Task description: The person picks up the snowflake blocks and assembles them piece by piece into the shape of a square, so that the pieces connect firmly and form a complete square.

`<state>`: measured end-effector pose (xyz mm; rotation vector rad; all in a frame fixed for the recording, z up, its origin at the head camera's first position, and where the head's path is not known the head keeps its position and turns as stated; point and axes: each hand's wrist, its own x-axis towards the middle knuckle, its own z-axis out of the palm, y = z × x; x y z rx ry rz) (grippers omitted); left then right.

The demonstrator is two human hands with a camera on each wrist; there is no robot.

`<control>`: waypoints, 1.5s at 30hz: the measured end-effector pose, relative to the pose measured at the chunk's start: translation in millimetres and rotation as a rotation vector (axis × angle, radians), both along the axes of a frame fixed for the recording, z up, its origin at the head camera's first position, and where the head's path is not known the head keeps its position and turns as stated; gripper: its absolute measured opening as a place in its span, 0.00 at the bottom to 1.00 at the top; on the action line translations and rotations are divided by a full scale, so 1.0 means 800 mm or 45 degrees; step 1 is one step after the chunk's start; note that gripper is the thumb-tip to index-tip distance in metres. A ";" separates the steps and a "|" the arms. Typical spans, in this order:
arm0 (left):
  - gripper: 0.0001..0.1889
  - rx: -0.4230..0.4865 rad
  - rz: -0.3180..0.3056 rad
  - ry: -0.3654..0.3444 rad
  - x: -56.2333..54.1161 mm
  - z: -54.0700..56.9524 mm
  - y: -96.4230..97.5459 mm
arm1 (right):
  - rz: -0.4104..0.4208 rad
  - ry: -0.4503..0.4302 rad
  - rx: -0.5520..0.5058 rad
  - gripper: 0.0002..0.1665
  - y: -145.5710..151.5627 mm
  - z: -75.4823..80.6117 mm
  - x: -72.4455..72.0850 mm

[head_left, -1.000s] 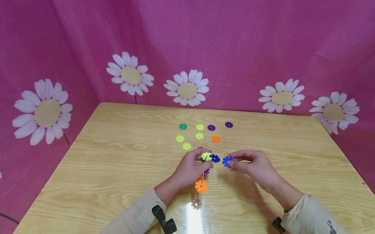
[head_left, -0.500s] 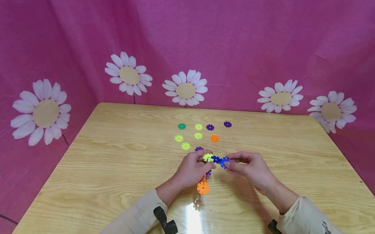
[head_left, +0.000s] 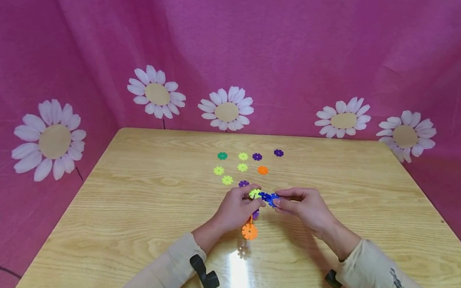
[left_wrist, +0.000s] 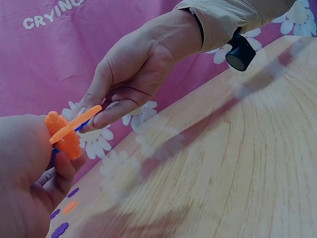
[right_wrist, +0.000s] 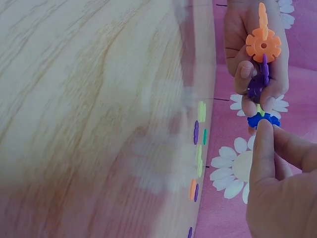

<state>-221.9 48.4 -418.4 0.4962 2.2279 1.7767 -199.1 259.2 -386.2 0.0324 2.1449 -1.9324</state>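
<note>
My left hand grips a chain of slotted plastic discs. In the head view a yellow-green disc sits between its thumb and fingers, a dark blue disc juts out to the right, and an orange disc hangs below. Purple discs of the chain show in the right wrist view. Between thumb and fingertips my right hand pinches a brighter blue disc, which meets the dark blue one. Whether their slots are engaged cannot be told.
Several loose discs lie flat beyond the hands on the wooden table, among them a green disc, an orange loose disc and a purple loose disc. A pink flowered cloth stands behind the table.
My right hand has moved left with the brighter blue disc, closing the gap to the dark blue one. My left hand keeps its hold on the chain, almost in place.
</note>
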 end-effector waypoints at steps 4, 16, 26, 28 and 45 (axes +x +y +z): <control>0.25 -0.016 -0.021 0.007 -0.003 -0.003 -0.004 | 0.010 -0.017 -0.043 0.25 0.000 -0.001 -0.002; 0.17 0.066 -0.168 -0.119 0.000 0.001 -0.009 | 0.162 -0.048 0.023 0.24 0.011 0.000 -0.007; 0.19 0.167 -0.397 -0.228 -0.002 -0.002 -0.015 | 0.384 -0.004 0.099 0.26 0.006 0.007 -0.011; 0.18 0.193 -0.410 -0.192 -0.002 -0.004 -0.014 | 0.380 0.009 0.110 0.26 0.003 0.007 -0.011; 0.15 0.287 -0.273 -0.237 0.001 0.000 -0.012 | 0.236 0.007 0.027 0.30 -0.003 0.005 -0.012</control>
